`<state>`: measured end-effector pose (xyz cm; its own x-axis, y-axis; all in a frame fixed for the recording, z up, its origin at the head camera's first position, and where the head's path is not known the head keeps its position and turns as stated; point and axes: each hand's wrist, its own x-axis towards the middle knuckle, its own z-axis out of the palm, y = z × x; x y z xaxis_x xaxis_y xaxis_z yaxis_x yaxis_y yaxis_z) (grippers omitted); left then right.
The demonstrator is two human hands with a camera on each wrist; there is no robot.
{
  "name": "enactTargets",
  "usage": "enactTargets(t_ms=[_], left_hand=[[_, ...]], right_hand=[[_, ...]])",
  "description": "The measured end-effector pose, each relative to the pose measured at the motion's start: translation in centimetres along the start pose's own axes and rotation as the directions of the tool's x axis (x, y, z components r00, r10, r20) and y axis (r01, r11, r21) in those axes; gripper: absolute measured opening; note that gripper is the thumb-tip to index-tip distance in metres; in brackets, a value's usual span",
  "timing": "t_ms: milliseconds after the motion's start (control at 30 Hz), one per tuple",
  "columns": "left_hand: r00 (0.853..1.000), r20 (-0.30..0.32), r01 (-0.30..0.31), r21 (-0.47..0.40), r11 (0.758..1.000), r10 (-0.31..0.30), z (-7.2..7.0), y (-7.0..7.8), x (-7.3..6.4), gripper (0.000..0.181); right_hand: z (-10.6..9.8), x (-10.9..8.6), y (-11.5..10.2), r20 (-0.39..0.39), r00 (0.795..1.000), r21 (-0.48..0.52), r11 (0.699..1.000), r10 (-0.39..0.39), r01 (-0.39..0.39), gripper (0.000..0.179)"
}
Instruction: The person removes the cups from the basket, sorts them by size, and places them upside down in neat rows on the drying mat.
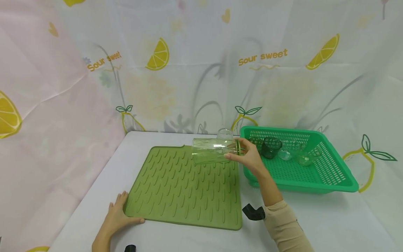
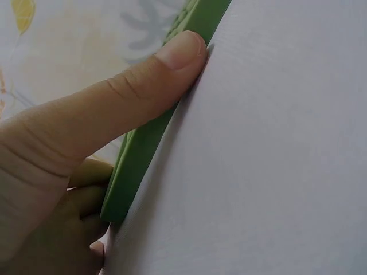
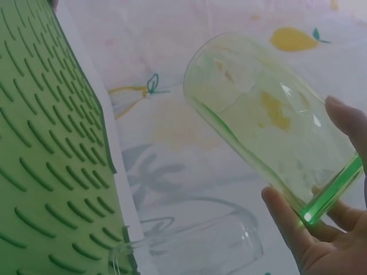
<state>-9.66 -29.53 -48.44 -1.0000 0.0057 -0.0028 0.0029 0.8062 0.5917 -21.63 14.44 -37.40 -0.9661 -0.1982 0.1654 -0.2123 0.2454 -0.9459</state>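
Note:
My right hand (image 1: 248, 157) grips a green-tinted drinking glass (image 1: 207, 150) near its thick base. The glass lies sideways in the air over the far right part of the green drying mat (image 1: 185, 189), its mouth toward the left. In the right wrist view, fingers and thumb wrap the base of the glass (image 3: 258, 114). My left hand (image 1: 118, 215) rests at the mat's near left corner. Its thumb touches the front edge of the mat (image 2: 143, 154), and its fingers lie along the left side. A clear glass (image 3: 195, 249) stands at the mat's far right corner.
Right of the mat, a green plastic basket (image 1: 327, 189) holds several glasses, among them a dark one (image 1: 271, 147) and clear ones. A black strap piece (image 1: 253, 212) hangs by the right sleeve. A lemon-print cloth (image 1: 189, 87) hangs behind the white table (image 1: 110, 168).

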Motion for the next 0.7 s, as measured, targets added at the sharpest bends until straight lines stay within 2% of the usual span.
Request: enactTargets(t_ms=[200,400,700], left_hand=[[1.000,0.012,-0.007,-0.014,1.000,0.007,0.1,-0.2,0.1,0.120],[0.999,-0.013,-0.034,-0.056,0.998,0.034,0.4,-0.7,0.1,0.118],[0.997,-0.046,-0.062,-0.064,0.996,0.060,0.6,-0.8,0.0,0.115]], right_hand=[[0.2,0.7,-0.3,0.006,1.000,-0.034,0.999,0.021,-0.021,0.073],[0.5,1.7,-0.6,0.027,0.997,-0.021,0.998,0.065,-0.065,0.079],[0.8,3.4,-1.1,0.058,0.998,-0.039,0.999,0.026,-0.024,0.076]])
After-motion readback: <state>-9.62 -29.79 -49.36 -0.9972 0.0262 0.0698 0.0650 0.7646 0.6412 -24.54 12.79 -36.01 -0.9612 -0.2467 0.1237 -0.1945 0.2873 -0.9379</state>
